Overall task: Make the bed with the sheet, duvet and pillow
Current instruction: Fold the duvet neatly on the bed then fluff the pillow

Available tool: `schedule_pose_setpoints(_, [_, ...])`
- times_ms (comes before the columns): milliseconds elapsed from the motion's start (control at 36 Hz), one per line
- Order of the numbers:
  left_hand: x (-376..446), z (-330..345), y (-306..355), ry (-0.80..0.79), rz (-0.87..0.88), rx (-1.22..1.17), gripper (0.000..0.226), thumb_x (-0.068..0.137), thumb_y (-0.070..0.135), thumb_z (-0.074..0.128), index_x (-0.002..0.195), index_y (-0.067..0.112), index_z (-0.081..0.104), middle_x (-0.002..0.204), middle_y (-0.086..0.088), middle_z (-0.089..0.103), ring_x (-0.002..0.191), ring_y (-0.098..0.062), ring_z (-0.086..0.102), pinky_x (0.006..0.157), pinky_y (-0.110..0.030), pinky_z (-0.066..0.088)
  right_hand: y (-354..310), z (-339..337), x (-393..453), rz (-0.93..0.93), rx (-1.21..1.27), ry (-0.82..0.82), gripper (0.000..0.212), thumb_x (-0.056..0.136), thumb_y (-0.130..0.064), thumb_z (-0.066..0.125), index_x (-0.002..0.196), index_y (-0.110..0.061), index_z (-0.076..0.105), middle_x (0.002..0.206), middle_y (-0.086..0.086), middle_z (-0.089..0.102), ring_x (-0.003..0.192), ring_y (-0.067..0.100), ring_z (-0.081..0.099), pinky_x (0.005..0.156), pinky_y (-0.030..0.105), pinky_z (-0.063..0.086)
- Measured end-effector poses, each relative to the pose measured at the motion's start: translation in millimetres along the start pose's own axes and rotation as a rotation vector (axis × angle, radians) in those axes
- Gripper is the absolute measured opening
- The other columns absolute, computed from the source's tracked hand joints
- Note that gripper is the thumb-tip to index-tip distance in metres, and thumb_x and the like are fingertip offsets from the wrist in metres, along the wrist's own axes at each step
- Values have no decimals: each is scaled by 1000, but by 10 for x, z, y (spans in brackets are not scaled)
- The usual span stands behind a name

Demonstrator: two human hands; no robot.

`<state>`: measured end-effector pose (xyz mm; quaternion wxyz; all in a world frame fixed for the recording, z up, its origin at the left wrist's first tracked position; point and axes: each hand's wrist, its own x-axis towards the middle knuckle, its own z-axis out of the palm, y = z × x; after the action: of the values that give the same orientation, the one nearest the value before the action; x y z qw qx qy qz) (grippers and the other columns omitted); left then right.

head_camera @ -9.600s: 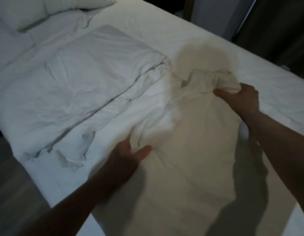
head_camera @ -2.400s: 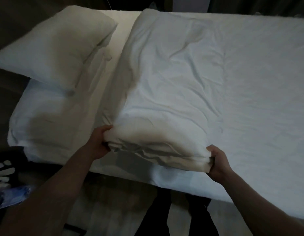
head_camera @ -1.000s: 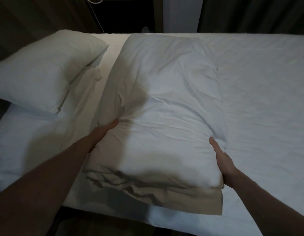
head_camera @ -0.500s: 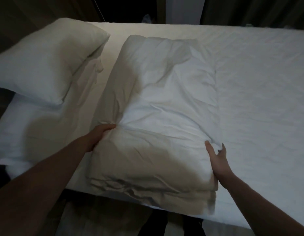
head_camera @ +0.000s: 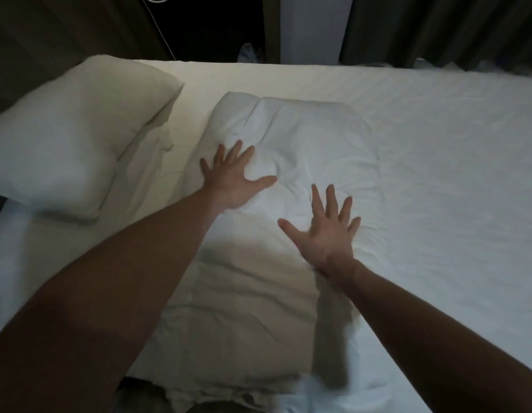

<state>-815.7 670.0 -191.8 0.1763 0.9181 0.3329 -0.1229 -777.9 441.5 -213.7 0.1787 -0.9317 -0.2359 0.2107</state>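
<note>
A folded white duvet (head_camera: 303,138) lies in a thick stack across the middle of the bed, from the near edge toward the far side. My left hand (head_camera: 232,178) rests flat on its left part, fingers spread. My right hand (head_camera: 327,231) lies flat on its middle, fingers spread too. Neither hand holds anything. A white pillow (head_camera: 71,138) lies at the left end of the bed, apart from the duvet. A white sheet (head_camera: 452,174) covers the mattress to the right.
Dark curtains (head_camera: 437,28) hang behind the bed at the far right. A dark gap with a thin white cable (head_camera: 162,34) sits beyond the far edge. The near edge of the bed runs along the bottom of the view.
Both hands have left the duvet's side edges and now lie flat on top of it, further from me. The duvet stack looks shorter and more compact.
</note>
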Motion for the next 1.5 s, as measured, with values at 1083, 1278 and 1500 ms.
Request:
schedule_pose_setpoints(1083, [759, 129, -144, 298, -14, 31, 86, 81, 83, 35, 150, 33, 29, 156, 4, 31, 144, -21, 25, 119, -56, 6, 259, -630, 1669, -188, 69, 202, 93, 78, -79, 46, 155, -38, 15, 165, -2, 3, 152, 29, -4, 120, 57, 2])
schedule_pose_setpoints(1278, [1543, 74, 180, 5, -116, -43, 95, 76, 90, 30, 154, 46, 0, 164, 15, -6, 151, -25, -10, 115, -62, -9, 224, -338, 2294, -85, -158, -100, 109, 68, -95, 33, 154, -41, -7, 166, -4, -6, 151, 35, -11, 115, 67, -6])
schedule_pose_setpoints(1500, [1761, 779, -320, -23, -250, -155, 100, 69, 94, 36, 153, 45, 12, 163, 17, 6, 151, -26, -3, 116, -63, 1, 415, 248, 2463, -89, -190, -44, 107, 67, -99, 21, 154, -41, -2, 165, -6, 5, 152, 31, -5, 116, 65, -6])
